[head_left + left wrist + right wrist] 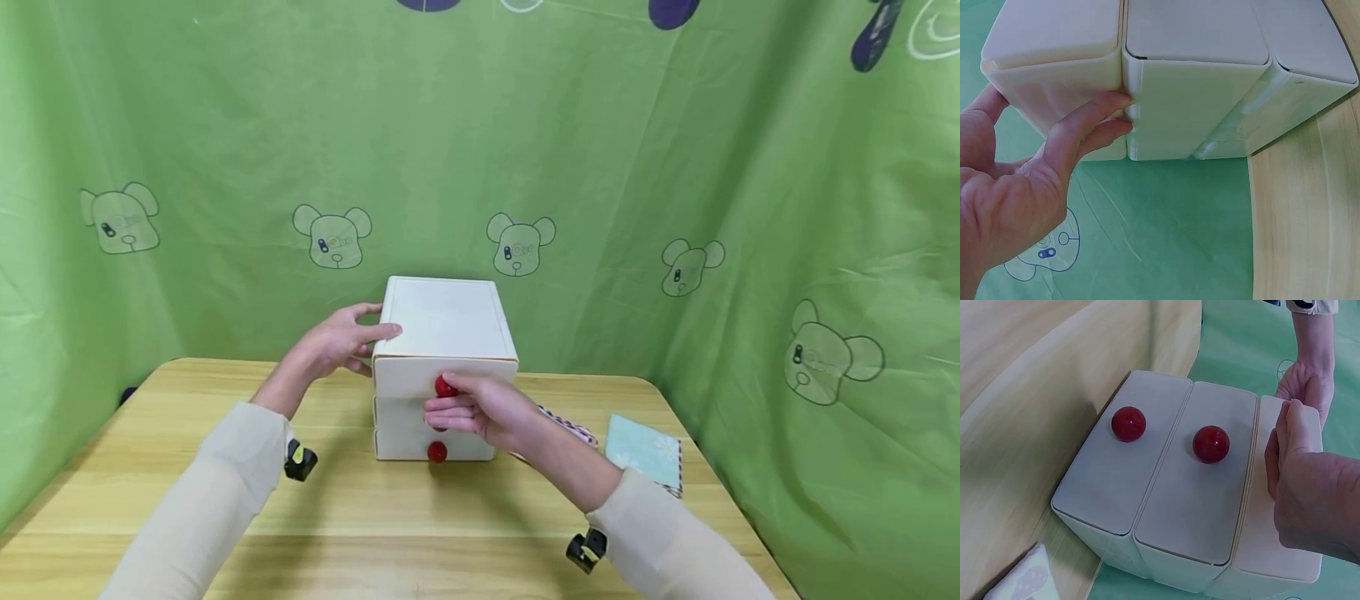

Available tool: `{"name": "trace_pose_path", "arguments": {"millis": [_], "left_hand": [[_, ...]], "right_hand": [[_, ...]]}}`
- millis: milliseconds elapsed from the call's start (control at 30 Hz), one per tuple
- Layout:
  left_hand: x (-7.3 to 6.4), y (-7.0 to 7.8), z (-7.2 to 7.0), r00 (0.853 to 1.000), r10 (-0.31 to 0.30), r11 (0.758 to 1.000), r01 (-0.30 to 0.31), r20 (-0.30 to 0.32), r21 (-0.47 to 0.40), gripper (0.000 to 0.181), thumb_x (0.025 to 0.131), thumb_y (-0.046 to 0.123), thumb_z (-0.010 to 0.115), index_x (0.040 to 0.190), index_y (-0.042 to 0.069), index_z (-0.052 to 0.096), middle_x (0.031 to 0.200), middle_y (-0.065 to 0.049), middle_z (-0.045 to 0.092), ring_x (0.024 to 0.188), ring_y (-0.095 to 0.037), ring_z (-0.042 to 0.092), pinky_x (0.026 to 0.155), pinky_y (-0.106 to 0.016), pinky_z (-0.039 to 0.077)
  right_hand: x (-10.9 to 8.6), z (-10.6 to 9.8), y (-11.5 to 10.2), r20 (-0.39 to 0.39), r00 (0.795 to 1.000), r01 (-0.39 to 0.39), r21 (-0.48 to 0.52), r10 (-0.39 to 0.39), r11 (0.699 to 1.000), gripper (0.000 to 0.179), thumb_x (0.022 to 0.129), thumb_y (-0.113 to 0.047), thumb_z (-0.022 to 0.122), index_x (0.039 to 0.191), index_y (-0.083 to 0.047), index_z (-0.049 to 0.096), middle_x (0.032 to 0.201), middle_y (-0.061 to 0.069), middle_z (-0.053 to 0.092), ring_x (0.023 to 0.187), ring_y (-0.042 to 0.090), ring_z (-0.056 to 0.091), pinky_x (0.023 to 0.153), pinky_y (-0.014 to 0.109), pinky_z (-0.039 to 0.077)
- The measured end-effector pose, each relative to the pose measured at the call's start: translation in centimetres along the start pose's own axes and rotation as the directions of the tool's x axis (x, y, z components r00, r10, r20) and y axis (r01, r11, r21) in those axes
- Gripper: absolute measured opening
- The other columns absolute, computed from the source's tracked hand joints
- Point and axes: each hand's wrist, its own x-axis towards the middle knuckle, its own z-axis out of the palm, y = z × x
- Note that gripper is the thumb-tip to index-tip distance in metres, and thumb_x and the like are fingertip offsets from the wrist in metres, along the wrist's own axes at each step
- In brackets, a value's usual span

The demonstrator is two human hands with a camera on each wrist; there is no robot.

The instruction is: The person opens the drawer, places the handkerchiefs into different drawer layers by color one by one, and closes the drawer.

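Observation:
A small white drawer cabinet (442, 317) stands on the table, three drawers stacked, each with a round red knob. My left hand (341, 337) holds its upper left edge, thumb on top and fingers spread along the side wall. Those fingertips (1124, 100) touch the wall close to the seam below the top drawer. At the front, my right hand (495, 408) pinches the top drawer's red knob (444, 386), thumb against it. That knob is hidden behind the hand in the right wrist view, where the middle knob (1211, 444) and bottom knob (1129, 424) show fully.
A folded light-blue flowered cloth (645, 454) lies on the wooden table (360, 533) to the right. Another folded piece with a striped edge (566, 425) is partly covered by my right forearm. A green curtain (420, 167) hangs close behind the cabinet.

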Motion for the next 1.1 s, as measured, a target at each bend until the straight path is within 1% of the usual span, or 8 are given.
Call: {"name": "trace_pose_path", "arguments": {"millis": [133, 400, 600, 733, 933, 1033, 1100], "left_hand": [[-0.1, 0.1, 0.1, 1.0, 0.001, 1.0, -0.001, -0.002, 0.003, 0.089, 0.088, 0.031, 0.068, 0.153, 0.014, 0.011, 0.126, -0.025, 0.053, 0.099, -0.035, 0.064, 0.076, -0.046, 0.059], [-0.3, 0.3, 0.1, 1.0, 0.001, 1.0, -0.001, -0.001, 0.011, 0.089, 0.088, 0.032, 0.069, 0.153, 0.014, 0.012, 0.126, -0.025, 0.054, 0.101, -0.036, 0.063, 0.077, -0.045, 0.059], [-0.3, 0.2, 0.1, 1.0, -0.001, 1.0, 0.001, -0.001, 0.007, 0.088, 0.088, 0.031, 0.069, 0.153, 0.014, 0.012, 0.125, -0.026, 0.054, 0.1, -0.035, 0.063, 0.077, -0.046, 0.059], [-0.3, 0.2, 0.1, 1.0, 0.001, 1.0, -0.001, -0.002, 0.006, 0.088, 0.088, 0.031, 0.069, 0.153, 0.014, 0.013, 0.125, -0.026, 0.054, 0.099, -0.035, 0.064, 0.076, -0.045, 0.059], [-0.3, 0.1, 0.1, 1.0, 0.001, 1.0, -0.001, -0.002, 0.001, 0.088, 0.088, 0.031, 0.069, 0.153, 0.014, 0.013, 0.124, -0.026, 0.055, 0.098, -0.034, 0.064, 0.077, -0.046, 0.059], [-0.3, 0.1, 0.0, 1.0, 0.002, 1.0, -0.002, -0.003, -0.001, 0.088, 0.088, 0.031, 0.069, 0.153, 0.014, 0.012, 0.124, -0.026, 0.055, 0.097, -0.033, 0.064, 0.077, -0.046, 0.059], [-0.3, 0.0, 0.0, 1.0, 0.004, 1.0, -0.004, -0.003, -0.002, 0.089, 0.087, 0.032, 0.069, 0.153, 0.014, 0.012, 0.124, -0.026, 0.055, 0.097, -0.033, 0.065, 0.077, -0.046, 0.059]], "right_hand": [[0.1, -0.1, -0.1, -0.007, 1.0, -0.001, 0.008, 0.001, 1.0, 0.029, 0.099, -0.019, 0.051, 0.118, 0.003, 0.048, 0.11, 0.029, 0.063, 0.093, 0.032, 0.069, 0.087, 0.037, 0.055], [0.5, -0.2, -0.2, -0.012, 1.0, -0.001, 0.021, 0.002, 1.0, 0.029, 0.099, -0.018, 0.051, 0.118, 0.003, 0.048, 0.102, 0.024, 0.067, 0.093, 0.033, 0.068, 0.087, 0.036, 0.056], [0.6, -0.3, -0.1, -0.007, 1.0, -0.007, 0.034, 0.007, 0.999, 0.03, 0.099, -0.018, 0.051, 0.119, 0.004, 0.048, 0.103, 0.025, 0.067, 0.096, 0.035, 0.067, 0.087, 0.037, 0.055], [0.5, -0.4, -0.2, 0.002, 1.0, -0.012, 0.03, 0.012, 0.999, 0.031, 0.099, -0.019, 0.051, 0.12, 0.004, 0.048, 0.106, 0.026, 0.066, 0.096, 0.034, 0.067, 0.088, 0.037, 0.055], [0.4, -0.8, -0.1, 0.052, 0.998, -0.029, 0.017, 0.028, 0.999, 0.033, 0.099, -0.022, 0.052, 0.12, 0.003, 0.048, 0.115, 0.029, 0.061, 0.096, 0.032, 0.068, 0.09, 0.038, 0.054], [0.4, -1.1, 0.0, 0.097, 0.995, -0.029, 0.006, 0.029, 1.0, 0.037, 0.098, -0.023, 0.053, 0.122, 0.005, 0.047, 0.122, 0.032, 0.056, 0.099, 0.033, 0.066, 0.093, 0.039, 0.052], [0.3, -1.4, 0.1, 0.128, 0.991, -0.029, -0.011, 0.03, 1.0, 0.042, 0.097, -0.022, 0.055, 0.125, 0.009, 0.046, 0.125, 0.034, 0.053, 0.101, 0.034, 0.066, 0.094, 0.041, 0.052]]}}
